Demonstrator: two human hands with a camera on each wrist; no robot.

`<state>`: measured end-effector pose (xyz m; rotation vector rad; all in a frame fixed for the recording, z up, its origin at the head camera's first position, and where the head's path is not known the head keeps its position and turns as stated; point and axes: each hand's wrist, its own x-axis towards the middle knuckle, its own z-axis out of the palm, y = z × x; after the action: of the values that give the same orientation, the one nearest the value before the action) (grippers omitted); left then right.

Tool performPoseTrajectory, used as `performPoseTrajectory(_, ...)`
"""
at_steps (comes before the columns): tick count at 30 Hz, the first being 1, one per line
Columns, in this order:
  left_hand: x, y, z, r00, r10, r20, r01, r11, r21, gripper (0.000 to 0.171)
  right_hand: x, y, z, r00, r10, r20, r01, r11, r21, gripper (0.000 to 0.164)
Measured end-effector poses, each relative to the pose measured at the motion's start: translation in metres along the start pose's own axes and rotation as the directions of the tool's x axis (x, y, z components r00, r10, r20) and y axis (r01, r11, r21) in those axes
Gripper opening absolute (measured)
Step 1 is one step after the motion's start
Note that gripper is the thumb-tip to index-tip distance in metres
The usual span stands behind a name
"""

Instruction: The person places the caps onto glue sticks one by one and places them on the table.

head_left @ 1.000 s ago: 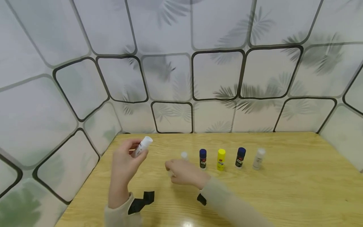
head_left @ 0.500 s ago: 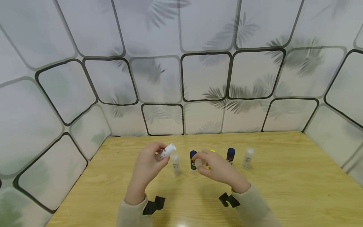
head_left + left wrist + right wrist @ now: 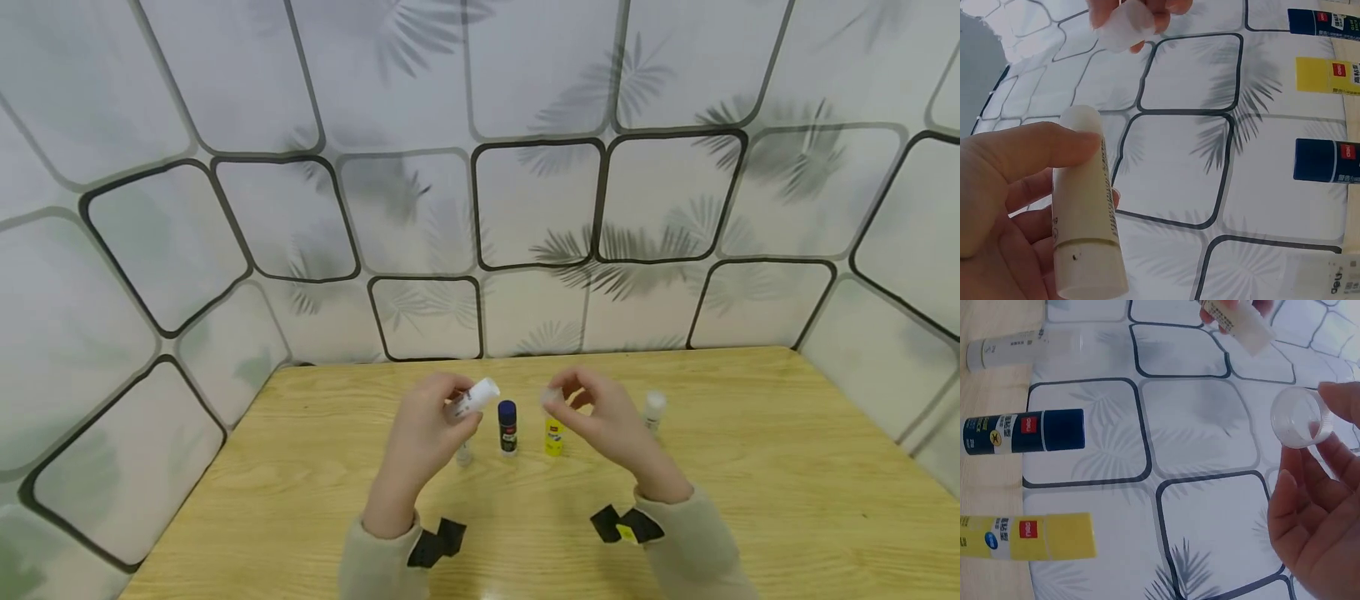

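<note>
My left hand [image 3: 423, 425] grips a white glue stick [image 3: 474, 398] tilted above the table, its upper end pointing right. In the left wrist view, thumb and fingers wrap the uncapped tube [image 3: 1082, 200], whose rounded end is exposed. My right hand [image 3: 611, 417] pinches a clear round cap [image 3: 552, 396] between thumb and fingers. Seen from the right wrist, the hollow cap [image 3: 1300, 417] is apart from the tube. Behind the hands stand a navy glue stick [image 3: 507, 429] and a yellow glue stick [image 3: 553, 437], the yellow one's top hidden by my right hand.
One upright white glue stick [image 3: 464, 454] is partly covered by my left hand; another white glue stick [image 3: 654, 408] stands at the right. A second navy glue stick [image 3: 1316, 22] shows in the left wrist view. The wooden table [image 3: 750, 467] meets a patterned backdrop [image 3: 540, 208].
My right hand has lifted away from the standing white glue stick and moved right with the cap. My left hand has shifted right, still holding its glue stick. The head view has turned slightly right.
</note>
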<state>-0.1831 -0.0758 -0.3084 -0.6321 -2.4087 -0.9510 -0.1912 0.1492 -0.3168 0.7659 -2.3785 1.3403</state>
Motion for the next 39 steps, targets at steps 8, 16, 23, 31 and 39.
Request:
performPoseTrajectory(8,-0.005,0.004,0.004,0.997,0.063,0.038,-0.064,0.997,0.035,0.022,0.0,-0.006,0.008,0.982,0.178,-0.07,-0.142,0.925,0.352,0.023)
performPoseTrajectory(16,-0.003,0.01,0.011,0.986,0.166,-0.03,-0.166,0.986,0.004,0.024,0.001,-0.005,0.015,0.987,0.161,0.008,-0.144,0.861,0.488,0.03)
performPoseTrajectory(23,-0.003,0.013,0.015,0.982,0.183,-0.047,-0.183,0.983,0.015,0.025,0.001,-0.004,0.015,0.986,0.162,0.026,-0.153,0.85,0.505,0.03)
performPoseTrajectory(31,-0.004,0.012,0.018,0.968,0.243,-0.056,-0.238,0.967,0.089,0.025,0.0,-0.005,0.014,0.99,0.14,0.022,-0.135,0.881,0.454,0.028)
performPoseTrajectory(39,-0.003,0.013,0.017,0.963,0.264,-0.053,-0.259,0.961,0.095,0.025,0.0,-0.004,0.013,0.997,0.071,0.013,-0.069,0.898,0.434,0.027)
